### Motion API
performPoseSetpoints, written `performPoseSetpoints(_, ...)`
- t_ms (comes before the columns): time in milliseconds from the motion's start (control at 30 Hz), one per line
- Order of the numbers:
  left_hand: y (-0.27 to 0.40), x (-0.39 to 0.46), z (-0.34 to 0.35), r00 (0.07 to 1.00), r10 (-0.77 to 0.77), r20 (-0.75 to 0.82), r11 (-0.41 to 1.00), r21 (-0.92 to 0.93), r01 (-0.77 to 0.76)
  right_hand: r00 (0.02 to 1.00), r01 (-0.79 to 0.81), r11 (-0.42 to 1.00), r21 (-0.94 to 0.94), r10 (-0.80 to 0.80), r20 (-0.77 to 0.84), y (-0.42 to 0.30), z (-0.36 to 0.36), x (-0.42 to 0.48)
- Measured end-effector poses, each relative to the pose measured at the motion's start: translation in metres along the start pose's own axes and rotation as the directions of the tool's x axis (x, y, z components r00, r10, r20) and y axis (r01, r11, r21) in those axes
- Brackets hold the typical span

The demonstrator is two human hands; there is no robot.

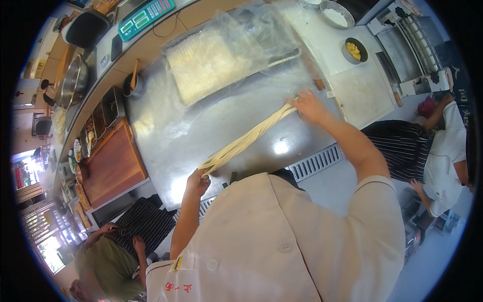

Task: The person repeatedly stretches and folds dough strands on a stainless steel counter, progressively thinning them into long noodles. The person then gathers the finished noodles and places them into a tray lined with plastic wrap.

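A bundle of pale dough noodles (247, 141) stretches slantwise between my two hands over a steel worktop (169, 132). My left hand (198, 183) is closed around the lower left end, near the table's front edge. At the upper right end, my right hand (310, 105) grips the strands with its fingers bent around them. The strands look slightly twisted together, and a few short bits lie on the steel by my right forearm. Behind the bundle sits a tray of pale dough pieces (207, 64), partly covered by clear plastic sheeting (260, 30).
A wooden cutting board (113, 162) and several ingredient containers (113, 104) stand at left. On the right are a bowl of yellow food (354, 51), a rolling pin (317, 77) and a dough roller machine (411, 49). Co-workers in striped aprons (400, 147) stand at both sides.
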State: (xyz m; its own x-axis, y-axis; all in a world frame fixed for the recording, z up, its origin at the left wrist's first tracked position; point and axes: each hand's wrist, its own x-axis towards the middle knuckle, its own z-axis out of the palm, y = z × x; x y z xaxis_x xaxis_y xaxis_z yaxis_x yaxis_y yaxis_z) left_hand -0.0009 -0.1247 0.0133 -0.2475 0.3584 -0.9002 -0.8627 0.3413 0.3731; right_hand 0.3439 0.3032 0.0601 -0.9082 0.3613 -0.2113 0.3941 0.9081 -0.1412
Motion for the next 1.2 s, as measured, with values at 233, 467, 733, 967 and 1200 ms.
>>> performPoseSetpoints(233, 0.009, 0.022, 0.002, 0.944, 0.300, -0.138, 0.900, 0.368, -0.232, 0.933, -0.283, -0.001, 0.959, 0.232, 0.275, -0.022, -0.011, 0.014)
performPoseSetpoints(467, 0.015, 0.029, 0.032, 0.632, 0.767, -0.109, 0.425, 0.825, -0.373, 0.708, -0.418, 0.139, 0.898, 0.669, 0.226, -0.069, 0.049, 0.032)
performPoseSetpoints(733, 0.010, 0.033, 0.013, 0.444, 0.896, 0.012, 0.183, 0.900, -0.395, 0.877, -0.389, 0.804, 0.449, 0.473, -0.088, -0.036, 0.040, 0.009)
performPoseSetpoints(967, 0.029, 0.007, 0.035, 0.661, 0.750, 0.001, 0.204, 0.951, -0.233, 0.837, -0.477, 0.814, 0.332, 0.535, -0.110, -0.009, 0.048, -0.012)
performPoseSetpoints(1200, 0.003, 0.010, 0.047, 0.615, 0.788, 0.042, 0.082, 0.982, -0.172, 0.832, -0.447, 0.836, 0.318, 0.519, -0.195, -0.026, 0.041, -0.017)
